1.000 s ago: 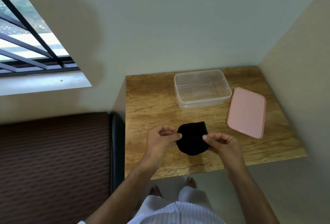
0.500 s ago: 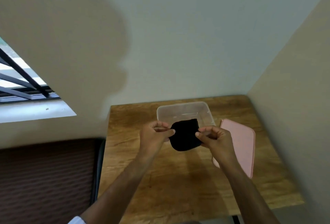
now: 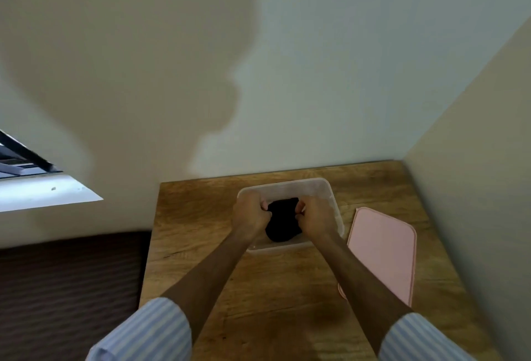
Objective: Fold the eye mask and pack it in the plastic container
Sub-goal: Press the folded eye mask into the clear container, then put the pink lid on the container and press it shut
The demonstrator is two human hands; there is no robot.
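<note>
On the wooden tabletop [image 3: 201,245] sits the clear plastic container [image 3: 321,188], its pink lid [image 3: 382,248] lying just beside it. Inside, the folded black eye mask [image 3: 283,221] looks soft, light and floppy, best pinched at its edges, as the left hand [image 3: 250,214] and right hand [image 3: 316,217] both grip it now.

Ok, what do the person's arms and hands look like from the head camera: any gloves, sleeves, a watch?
Both hands are bare: no gloves, rings or watch show on the left hand or the right hand. The forearms are uncovered too. Each arm wears a shirt sleeve with fine light-blue and white stripes, pushed up towards the elbow; the other sleeve matches.
</note>
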